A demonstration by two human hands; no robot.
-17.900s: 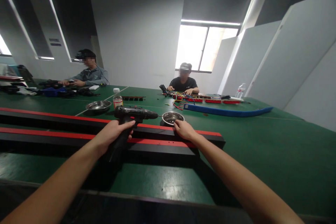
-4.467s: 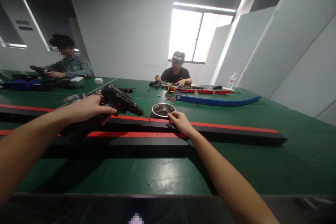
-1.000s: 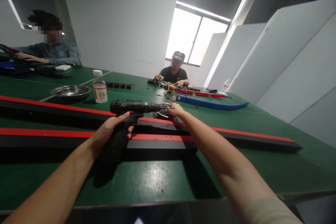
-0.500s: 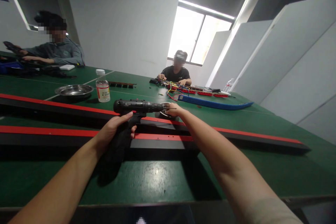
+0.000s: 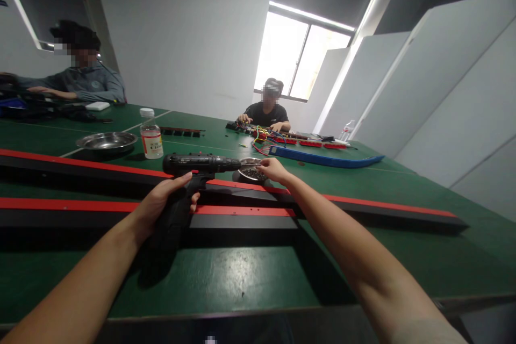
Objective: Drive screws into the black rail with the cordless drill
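Note:
A black cordless drill (image 5: pixel 183 166) is in my left hand (image 5: pixel 167 196), its fingers wrapped round the grip and its chuck pointing right. My right hand (image 5: pixel 274 170) is at the right rim of a small metal bowl (image 5: pixel 246 177) of small dark screws. Its thumb and fingers are pinched together; what lies between them is too small to make out. Two long black bars with red top faces lie under my arms. The nearer bar (image 5: pixel 245 220) shows small holes in its red strip, and the farther bar (image 5: pixel 399 208) runs on to the right.
A larger metal dish (image 5: pixel 107 143) and a plastic bottle with a white cap (image 5: pixel 151 137) stand beyond the bars at left. Farther back lie a blue curved strip (image 5: pixel 326 158) and coloured wires (image 5: pixel 262 137). Two people (image 5: pixel 269 110) sit across the green table.
My right hand has risen from inside the bowl to its rim, so the screws now show. My left hand still holds the drill. The whole view has shifted slightly.

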